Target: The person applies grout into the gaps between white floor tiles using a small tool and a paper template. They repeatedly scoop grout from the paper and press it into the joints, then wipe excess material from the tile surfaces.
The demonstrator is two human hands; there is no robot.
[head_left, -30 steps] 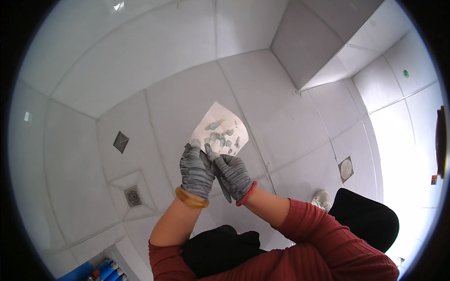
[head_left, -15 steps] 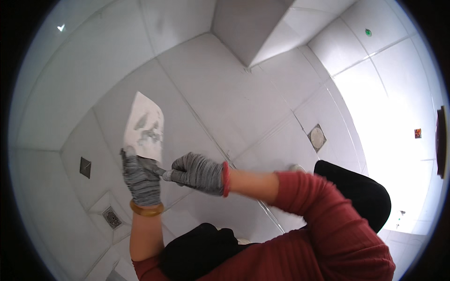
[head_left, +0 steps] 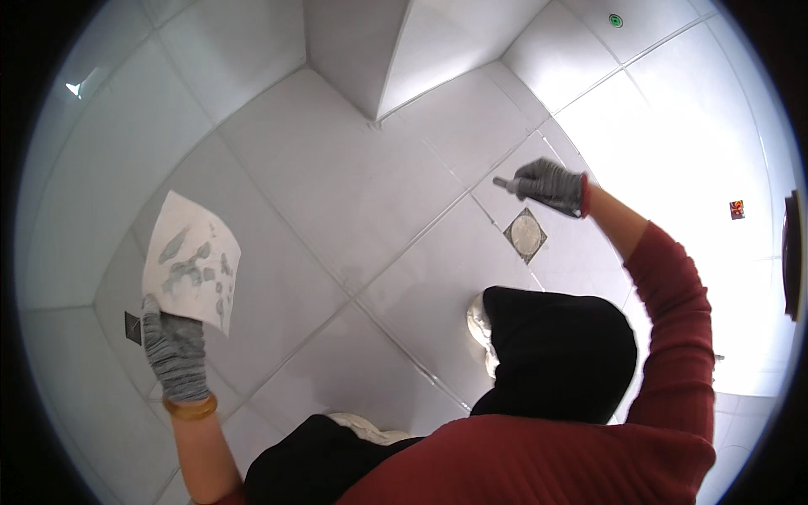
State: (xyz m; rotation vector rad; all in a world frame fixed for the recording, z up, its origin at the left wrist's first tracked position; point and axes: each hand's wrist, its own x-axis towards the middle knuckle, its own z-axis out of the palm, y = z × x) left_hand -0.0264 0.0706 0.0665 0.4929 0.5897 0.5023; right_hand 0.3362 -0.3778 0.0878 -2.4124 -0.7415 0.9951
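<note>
My left hand (head_left: 174, 353), in a grey striped knit glove, is closed on the lower edge of a white sheet (head_left: 189, 261). Grey smears mark the sheet's face, and it bows slightly as it is held up above the tiled floor. Out to the right, my right hand (head_left: 551, 187), in a matching glove with a red cuff, grips a small grey tool. Its narrow tip (head_left: 502, 183) points left; the rest is hidden in the fist, so its kind is unclear. This hand is over the floor near a drain cover (head_left: 526, 236), well apart from the sheet.
Large light tiles (head_left: 337, 202) with lengthwise joints cover the floor. A tiled wall corner (head_left: 376, 105) juts in at the top. One dark square fitting (head_left: 133, 328) lies left, beside my left hand. My black-clad knee (head_left: 560, 353) and white shoe (head_left: 480, 324) are below the drain cover.
My right hand has swung away from the sheet, up and to the right, taking the small tool along. My left hand has shifted left and down with the sheet, whose face shows more broadly.
</note>
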